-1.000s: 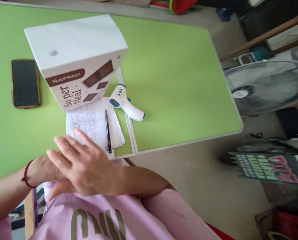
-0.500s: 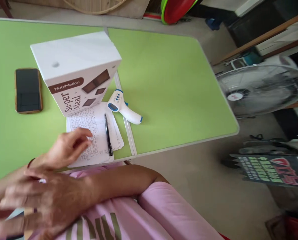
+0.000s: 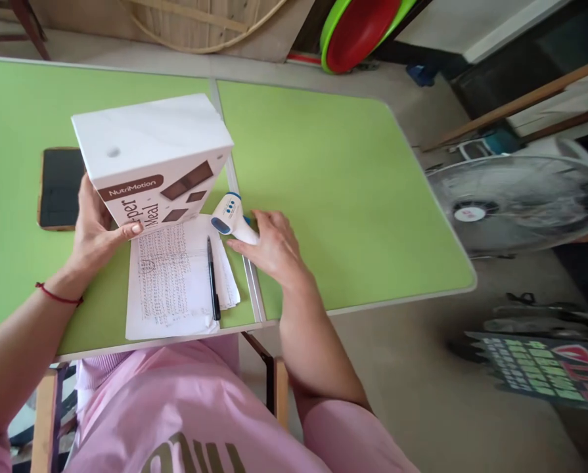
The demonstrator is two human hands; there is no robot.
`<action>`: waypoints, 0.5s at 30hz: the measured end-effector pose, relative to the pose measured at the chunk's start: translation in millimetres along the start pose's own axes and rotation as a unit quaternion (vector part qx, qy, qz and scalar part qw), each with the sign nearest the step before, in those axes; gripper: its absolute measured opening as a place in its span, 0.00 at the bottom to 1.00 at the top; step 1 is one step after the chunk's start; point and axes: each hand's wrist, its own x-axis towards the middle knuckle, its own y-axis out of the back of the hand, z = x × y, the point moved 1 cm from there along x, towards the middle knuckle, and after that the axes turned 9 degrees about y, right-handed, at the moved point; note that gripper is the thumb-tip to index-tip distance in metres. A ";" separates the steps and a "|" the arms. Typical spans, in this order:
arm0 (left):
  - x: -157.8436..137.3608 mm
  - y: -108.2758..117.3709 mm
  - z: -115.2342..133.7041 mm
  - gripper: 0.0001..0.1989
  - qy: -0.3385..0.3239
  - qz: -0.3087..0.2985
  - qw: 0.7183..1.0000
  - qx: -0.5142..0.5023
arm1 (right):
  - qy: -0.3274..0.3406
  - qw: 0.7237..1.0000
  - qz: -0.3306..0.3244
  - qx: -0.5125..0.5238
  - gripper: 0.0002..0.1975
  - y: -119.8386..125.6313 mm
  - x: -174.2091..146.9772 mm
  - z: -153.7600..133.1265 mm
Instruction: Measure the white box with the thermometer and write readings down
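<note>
I set the left hand [image 3: 94, 238] against the white box [image 3: 150, 135], thumb on its front; the right hand [image 3: 278, 248] curves about the thermometer [image 3: 228, 213] on the bench [image 3: 362, 197]. Whether either grips, I cannot tell. Light pressure should avoid dragging the papers [image 3: 200, 272].

Two hands are showing, one left hand [image 3: 94, 226] and one right hand [image 3: 274, 246], and one bracelet [image 3: 60, 297] is being worn. One table [image 3: 323, 164] is holding one box [image 3: 156, 164], one phone [image 3: 60, 190], one thermometer [image 3: 230, 213], one pen [image 3: 213, 279] and several paper sheets [image 3: 165, 289], which are overlapping too closely for an exact count. At least one fan [image 3: 471, 213] and one printed sign [image 3: 540, 368] are also showing.
</note>
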 end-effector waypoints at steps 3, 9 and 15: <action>0.7 0.1 -4.7 0.40 0.033 0.022 0.999 0.021 | -0.024 0.999 -0.013 0.026 0.26 -4.8 0.2 -3.3; -9.3 5.3 -1.5 0.33 0.039 0.090 0.993 -0.063 | 0.010 0.934 0.150 0.325 0.21 21.4 -23.0 -44.8; -18.4 9.0 4.3 0.28 0.062 0.060 0.982 -0.168 | 0.035 0.723 -0.012 0.690 0.18 14.7 -75.5 -115.2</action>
